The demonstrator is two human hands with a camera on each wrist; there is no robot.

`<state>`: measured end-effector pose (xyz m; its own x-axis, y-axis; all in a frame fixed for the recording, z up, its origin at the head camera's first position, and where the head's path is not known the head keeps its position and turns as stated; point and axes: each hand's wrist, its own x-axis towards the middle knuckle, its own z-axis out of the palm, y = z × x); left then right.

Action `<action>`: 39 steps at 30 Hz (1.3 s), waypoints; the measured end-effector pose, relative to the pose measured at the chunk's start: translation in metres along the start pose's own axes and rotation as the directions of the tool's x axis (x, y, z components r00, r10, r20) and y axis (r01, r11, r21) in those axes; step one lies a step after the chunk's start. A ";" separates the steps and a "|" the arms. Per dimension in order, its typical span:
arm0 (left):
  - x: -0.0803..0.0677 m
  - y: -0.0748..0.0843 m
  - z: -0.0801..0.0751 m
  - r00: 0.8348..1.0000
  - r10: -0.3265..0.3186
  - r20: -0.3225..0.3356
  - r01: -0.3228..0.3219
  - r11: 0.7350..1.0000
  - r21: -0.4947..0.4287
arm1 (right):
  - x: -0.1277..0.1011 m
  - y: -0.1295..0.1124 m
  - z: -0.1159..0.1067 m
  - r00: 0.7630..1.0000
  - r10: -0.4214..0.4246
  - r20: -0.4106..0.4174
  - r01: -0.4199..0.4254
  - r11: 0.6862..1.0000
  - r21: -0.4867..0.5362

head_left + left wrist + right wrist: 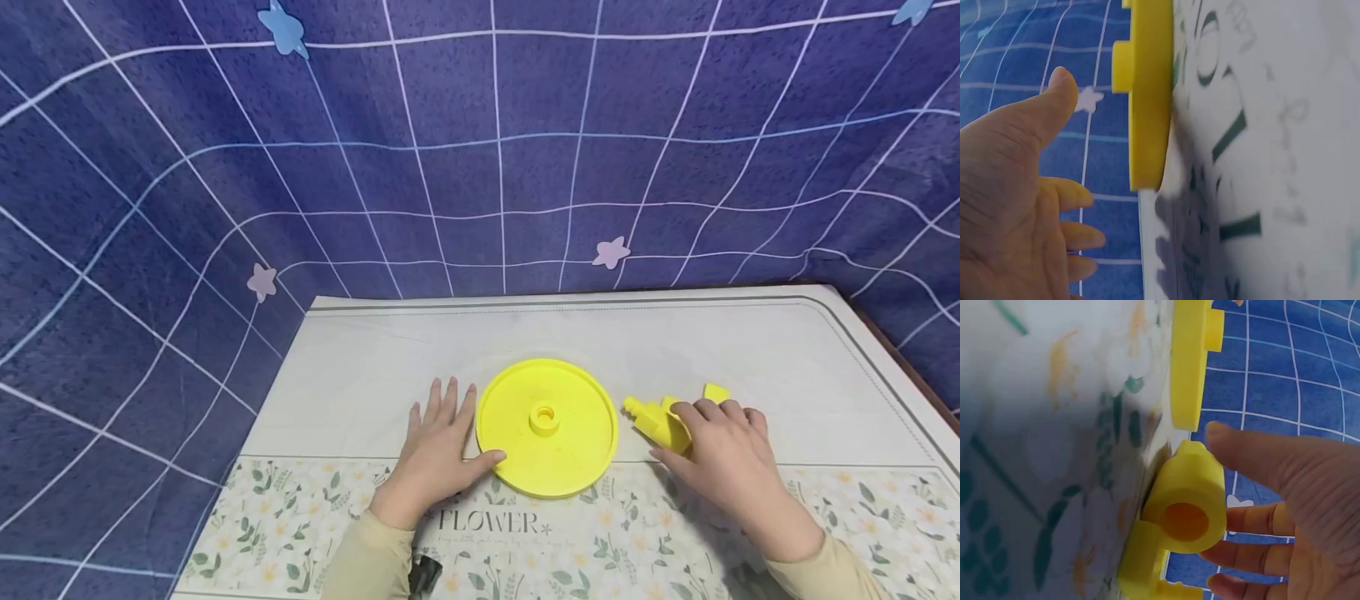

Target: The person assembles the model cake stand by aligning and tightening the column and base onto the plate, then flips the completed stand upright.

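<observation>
A round yellow disc with a raised hub in its centre lies flat on the white table mat. My left hand rests flat on the mat just left of it, fingers straight, thumb tip at the disc's near-left rim. In the left wrist view the disc's edge stands a little off the thumb of the left hand. My right hand lies over a yellow tubular part right of the disc. The right wrist view shows the part's hollow end with the right hand's thumb and fingers loosely about it.
A small yellow piece lies just beyond my right fingers. The mat's near strip has a flower print and the word FLOWER. A blue grid-patterned cloth hangs behind and to the sides of the table.
</observation>
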<state>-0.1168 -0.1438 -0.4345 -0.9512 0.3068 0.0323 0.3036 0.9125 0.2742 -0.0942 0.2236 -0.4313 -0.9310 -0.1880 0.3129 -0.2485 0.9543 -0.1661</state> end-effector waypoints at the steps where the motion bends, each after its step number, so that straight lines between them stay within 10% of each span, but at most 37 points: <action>1: 0.001 0.002 0.001 1.000 0.001 0.023 -0.001 1.000 0.000 | -0.001 0.001 0.001 1.000 -0.004 0.004 0.004 1.000 -0.009; 15: 0.010 0.017 0.011 0.981 0.008 0.192 -0.004 1.000 -0.022 | 0.001 0.001 0.007 1.000 -0.008 0.019 0.009 0.999 -0.035; 30: 0.009 0.017 0.009 0.974 -0.010 0.227 0.033 0.995 -0.098 | 0.012 -0.006 -0.008 0.999 0.028 -0.027 -0.022 0.976 0.219; 39: 0.010 0.015 0.011 0.969 -0.023 0.248 0.051 0.993 -0.108 | 0.029 -0.027 -0.011 0.997 0.054 -0.055 -0.025 0.902 0.432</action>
<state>-0.1206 -0.1237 -0.4410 -0.9147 0.3432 -0.2133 0.2467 0.8924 0.3779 -0.1119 0.1953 -0.4074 -0.9269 -0.1228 0.3545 -0.3161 0.7648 -0.5614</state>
